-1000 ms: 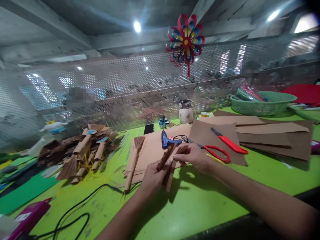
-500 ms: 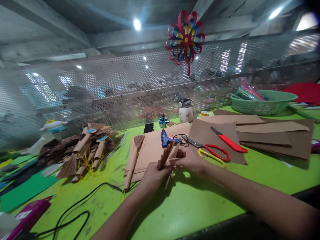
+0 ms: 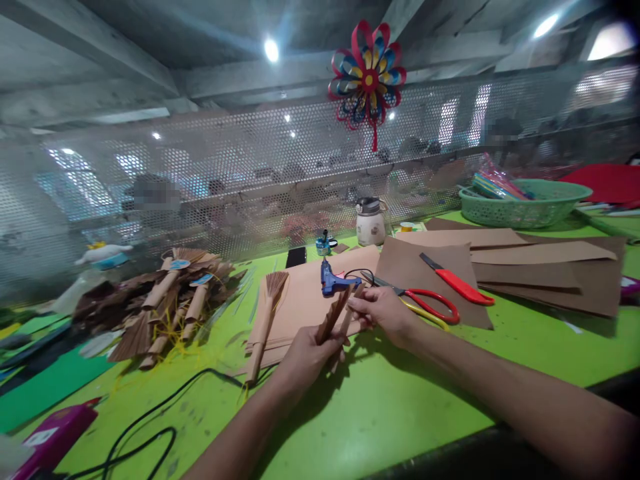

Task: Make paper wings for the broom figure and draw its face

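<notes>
At eight o'clock, purple tool, lower end out of sight. At six, left hand, curled closed on pleated brown paper, most fingertips hidden. Just right, brown strip; cannot make out any join with pleats. Toward five, right hand, thumb and forefinger pinching strip, other fingers partly hidden.
</notes>
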